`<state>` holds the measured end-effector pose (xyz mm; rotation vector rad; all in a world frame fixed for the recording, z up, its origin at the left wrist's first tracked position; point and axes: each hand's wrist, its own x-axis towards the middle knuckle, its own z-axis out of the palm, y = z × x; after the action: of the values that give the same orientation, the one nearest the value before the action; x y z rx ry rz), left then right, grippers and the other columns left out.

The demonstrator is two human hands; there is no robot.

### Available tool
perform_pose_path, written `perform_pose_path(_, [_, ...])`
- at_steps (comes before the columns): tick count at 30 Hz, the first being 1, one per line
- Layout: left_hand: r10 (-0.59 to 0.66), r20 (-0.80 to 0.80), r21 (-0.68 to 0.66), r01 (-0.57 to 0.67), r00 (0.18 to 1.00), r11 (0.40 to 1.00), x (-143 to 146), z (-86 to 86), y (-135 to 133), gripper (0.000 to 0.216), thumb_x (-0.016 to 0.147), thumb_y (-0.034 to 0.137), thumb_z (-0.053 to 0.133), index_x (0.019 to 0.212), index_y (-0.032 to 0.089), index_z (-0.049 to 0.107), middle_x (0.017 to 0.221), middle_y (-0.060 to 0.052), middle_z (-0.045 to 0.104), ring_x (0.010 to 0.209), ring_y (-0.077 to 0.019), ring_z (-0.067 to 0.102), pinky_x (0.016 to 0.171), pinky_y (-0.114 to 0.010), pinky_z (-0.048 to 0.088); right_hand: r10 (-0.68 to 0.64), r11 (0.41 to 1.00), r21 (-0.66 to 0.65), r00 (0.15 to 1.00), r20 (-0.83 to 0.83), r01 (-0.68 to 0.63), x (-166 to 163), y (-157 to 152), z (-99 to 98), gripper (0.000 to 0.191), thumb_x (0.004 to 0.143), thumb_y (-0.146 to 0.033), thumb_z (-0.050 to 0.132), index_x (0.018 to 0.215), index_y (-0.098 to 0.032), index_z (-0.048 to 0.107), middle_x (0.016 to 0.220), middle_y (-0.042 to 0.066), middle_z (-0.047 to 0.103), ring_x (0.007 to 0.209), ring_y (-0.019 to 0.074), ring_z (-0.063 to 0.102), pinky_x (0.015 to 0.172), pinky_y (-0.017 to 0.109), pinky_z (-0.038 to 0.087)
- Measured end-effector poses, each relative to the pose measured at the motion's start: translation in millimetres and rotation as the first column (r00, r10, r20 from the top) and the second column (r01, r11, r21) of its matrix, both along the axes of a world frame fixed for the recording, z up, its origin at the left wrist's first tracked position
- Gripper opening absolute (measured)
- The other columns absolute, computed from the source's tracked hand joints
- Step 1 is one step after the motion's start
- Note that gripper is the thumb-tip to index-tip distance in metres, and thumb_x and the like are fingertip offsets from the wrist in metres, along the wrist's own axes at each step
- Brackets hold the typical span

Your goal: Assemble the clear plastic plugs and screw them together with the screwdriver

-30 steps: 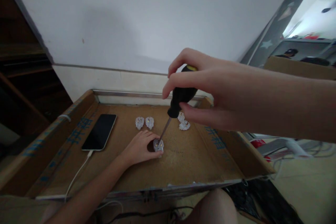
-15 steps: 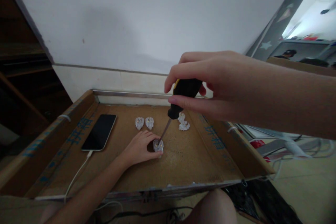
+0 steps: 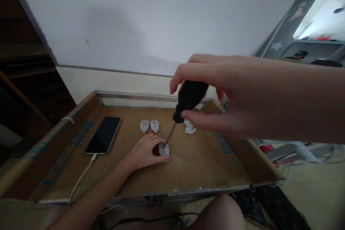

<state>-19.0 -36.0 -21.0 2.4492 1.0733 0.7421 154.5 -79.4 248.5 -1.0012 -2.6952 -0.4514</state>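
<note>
- Your right hand (image 3: 229, 93) gripped the screwdriver (image 3: 185, 104), tip in the plug (image 3: 163, 149).
- Your left hand (image 3: 142, 151) pinched that plug, screw not finished.
- Four plugs (image 3: 150, 125) waited untouched.

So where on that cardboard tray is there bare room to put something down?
Bare board lies along the near edge of the tray, and right of the left hand. Crowded: around the held plug, the plug pair and the phone.

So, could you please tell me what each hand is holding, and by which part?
The right hand holds the screwdriver by its black handle. The left hand steadies a clear plug by its side on the cardboard tray.
</note>
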Motion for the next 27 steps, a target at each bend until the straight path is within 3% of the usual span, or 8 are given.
perform_pose_path(3, [0.005,-0.006,0.000,-0.005,1.000,1.000,0.2,1.8,-1.0,0.038,0.074,0.046,0.065,0.102,0.021,0.062,0.097,-0.005,0.064,0.093,-0.0221,0.058,0.086,-0.035,0.041,0.003,0.999,0.049,1.000,0.019,-0.004,0.9,1.4,-0.4,0.021,0.077,-0.035,0.060,0.095,-0.025,0.060,0.083,-0.006,0.055,0.056,0.0038,0.049,0.050,0.022,0.035])
perform_pose_path(7, [0.001,-0.003,-0.004,-0.001,1.000,1.000,0.4,2.8,-1.5,0.038,0.074,0.046,0.065,0.103,0.021,0.062,0.098,-0.004,0.064,0.093,-0.0221,0.058,0.086,-0.035,0.041,-0.051,0.998,0.023,0.999,-0.002,0.051,3.2,2.0,-0.7,0.034,0.077,-0.041,0.058,0.107,-0.025,0.056,0.099,-0.004,0.055,0.060,0.0030,0.051,0.054,0.021,0.037])
perform_pose_path(10, [0.007,-0.009,-0.004,-0.007,1.000,1.000,0.4,1.8,-1.0,0.039,0.073,0.046,0.066,0.103,0.021,0.062,0.098,-0.004,0.064,0.093,-0.0220,0.058,0.085,-0.035,0.042,-0.021,0.998,0.060,1.000,-0.010,0.021,4.9,4.6,-1.6,0.030,0.077,-0.041,0.060,0.103,-0.026,0.059,0.090,-0.004,0.055,0.060,0.0055,0.052,0.055,0.023,0.037])
perform_pose_path(13, [0.005,-0.007,-0.004,-0.005,1.000,1.000,0.4,0.8,-0.6,0.039,0.074,0.047,0.066,0.103,0.021,0.062,0.097,-0.004,0.064,0.092,-0.0216,0.058,0.085,-0.035,0.042,0.022,0.997,0.075,0.999,-0.036,-0.019,4.7,6.3,-3.6,0.019,0.074,-0.029,0.066,0.092,-0.023,0.062,0.079,-0.003,0.054,0.061,0.0084,0.052,0.056,0.025,0.038])
perform_pose_path(21, [0.013,-0.002,0.011,-0.013,1.000,1.000,0.9,1.8,-1.4,0.038,0.072,0.045,0.067,0.101,0.020,0.062,0.096,-0.004,0.064,0.092,-0.0216,0.059,0.085,-0.034,0.043,0.008,0.998,0.060,0.994,-0.111,-0.002,3.8,3.4,-7.0,0.018,0.071,-0.024,0.061,0.090,-0.024,0.062,0.077,-0.004,0.053,0.062,0.0081,0.050,0.054,0.022,0.033])
perform_pose_path(27, [0.011,0.010,0.014,-0.011,1.000,1.000,0.1,-1.1,-1.0,0.039,0.073,0.045,0.066,0.102,0.020,0.061,0.097,-0.005,0.065,0.092,-0.0219,0.059,0.085,-0.035,0.044,-0.019,0.998,0.062,0.993,-0.117,0.026,1.8,0.4,-3.6,0.018,0.073,-0.023,0.060,0.091,-0.022,0.063,0.078,-0.003,0.054,0.064,0.0088,0.051,0.059,0.023,0.037])
